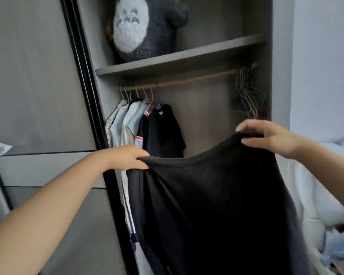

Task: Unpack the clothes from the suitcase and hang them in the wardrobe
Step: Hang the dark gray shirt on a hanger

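A black T-shirt (213, 211) hangs spread in front of the open wardrobe. My left hand (127, 157) pinches its upper left corner and my right hand (270, 137) pinches its upper right corner, higher up. Behind it runs the wooden rail (189, 80) with several hung clothes (143, 126) at its left end, pale shirts and black tops. A bunch of bare hangers (248, 92) hangs at the rail's right end. The suitcase is not in view.
A grey and white plush toy (145, 26) sits on the shelf (177, 56) above the rail. The sliding door (34, 76) stands to the left. White bedding (330, 185) and loose fabric lie at the right.
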### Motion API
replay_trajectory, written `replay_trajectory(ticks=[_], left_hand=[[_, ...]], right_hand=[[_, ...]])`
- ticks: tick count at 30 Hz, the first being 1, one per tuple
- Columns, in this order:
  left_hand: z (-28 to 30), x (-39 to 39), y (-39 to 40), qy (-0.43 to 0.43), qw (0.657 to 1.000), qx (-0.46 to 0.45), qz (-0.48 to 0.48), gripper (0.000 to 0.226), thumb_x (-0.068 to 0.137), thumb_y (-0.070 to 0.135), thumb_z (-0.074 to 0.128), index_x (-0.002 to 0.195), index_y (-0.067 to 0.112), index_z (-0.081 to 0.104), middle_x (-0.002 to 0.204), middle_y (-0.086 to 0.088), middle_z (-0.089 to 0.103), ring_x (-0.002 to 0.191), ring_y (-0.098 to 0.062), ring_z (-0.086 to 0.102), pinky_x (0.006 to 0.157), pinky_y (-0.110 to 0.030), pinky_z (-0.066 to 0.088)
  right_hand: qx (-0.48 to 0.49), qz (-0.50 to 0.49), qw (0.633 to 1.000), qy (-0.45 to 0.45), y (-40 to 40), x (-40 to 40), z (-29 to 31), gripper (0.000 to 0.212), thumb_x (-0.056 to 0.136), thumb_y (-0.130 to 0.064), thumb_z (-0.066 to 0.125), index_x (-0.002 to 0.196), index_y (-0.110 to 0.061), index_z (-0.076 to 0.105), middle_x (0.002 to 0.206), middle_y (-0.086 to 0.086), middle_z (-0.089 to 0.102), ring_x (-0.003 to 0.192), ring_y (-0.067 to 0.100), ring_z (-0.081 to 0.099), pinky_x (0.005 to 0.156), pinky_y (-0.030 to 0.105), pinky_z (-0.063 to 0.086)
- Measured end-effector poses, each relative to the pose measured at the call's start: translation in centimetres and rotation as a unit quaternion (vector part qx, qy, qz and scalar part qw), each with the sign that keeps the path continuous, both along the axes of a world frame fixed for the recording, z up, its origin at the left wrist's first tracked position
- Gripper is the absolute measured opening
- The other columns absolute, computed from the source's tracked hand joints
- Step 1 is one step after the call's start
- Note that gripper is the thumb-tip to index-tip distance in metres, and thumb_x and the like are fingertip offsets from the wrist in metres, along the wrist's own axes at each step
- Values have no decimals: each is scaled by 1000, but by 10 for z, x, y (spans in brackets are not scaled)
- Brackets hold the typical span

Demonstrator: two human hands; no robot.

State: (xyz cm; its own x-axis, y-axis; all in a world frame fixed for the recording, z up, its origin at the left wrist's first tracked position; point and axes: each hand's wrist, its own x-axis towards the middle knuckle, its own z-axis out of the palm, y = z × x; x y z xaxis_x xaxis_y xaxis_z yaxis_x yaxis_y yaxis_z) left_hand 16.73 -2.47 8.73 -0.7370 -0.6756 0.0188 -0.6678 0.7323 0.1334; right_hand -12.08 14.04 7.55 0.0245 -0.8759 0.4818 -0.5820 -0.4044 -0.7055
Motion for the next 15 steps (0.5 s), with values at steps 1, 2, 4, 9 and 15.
replay_trajectory(ticks=[1,2,4,9,15], left_hand=[[5,-10,-4,6,1000,9,-6,27,93,19,51,66,24,49,66,10,45,61,-1,41,56,-12,34],[11,-20,-10,16,1000,22,-9,21,92,16,51,71,19,52,67,9,45,63,-3,42,57,-11,34],[22,-45,-22,58,996,60,-12,17,88,16,56,72,12,53,66,5,43,62,-10,40,56,-15,30],[42,-100,-56,317,948,18,-10,19,50,26,51,52,11,39,43,9,32,43,-7,29,50,-25,21],[50,-130,-115,227,949,-215,34,40,83,20,58,50,15,36,51,0,38,54,-16,38,52,-30,26]], right_hand=[[49,-2,997,67,-2,-15,0,21,85,7,55,77,-13,58,63,-17,63,61,-5,55,61,7,43],[101,-16,984,148,-5,-25,3,23,84,6,57,75,-15,60,63,-19,62,60,-5,55,61,7,43],[174,-63,930,318,-16,-46,11,24,79,-5,59,64,-24,55,59,-17,58,60,-4,53,60,12,41],[-88,-251,898,352,-57,-92,23,13,69,-27,38,58,-19,35,62,-3,40,67,26,49,62,31,35],[-50,-386,841,377,-131,-91,8,7,83,-16,45,83,-9,45,99,9,57,95,32,57,64,29,34]])
